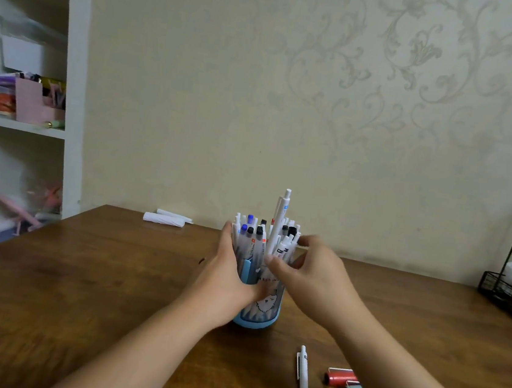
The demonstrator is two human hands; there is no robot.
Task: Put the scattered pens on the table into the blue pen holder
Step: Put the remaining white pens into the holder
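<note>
Left hand [229,273] grips blue pen holder [259,309]; right hand [309,273] pinches tall white pen [279,222]. Risk: crowded holder jams insertion, tips.

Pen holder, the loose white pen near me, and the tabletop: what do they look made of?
Pen holder: looks like smooth blue plastic with a printed cartoon on the front.
White pen: likely matte plastic, with an even white barrel and a moulded clip.
Table: wood or wood-look laminate; brown grain streaks under a soft sheen. Which one, I can't tell.
</note>
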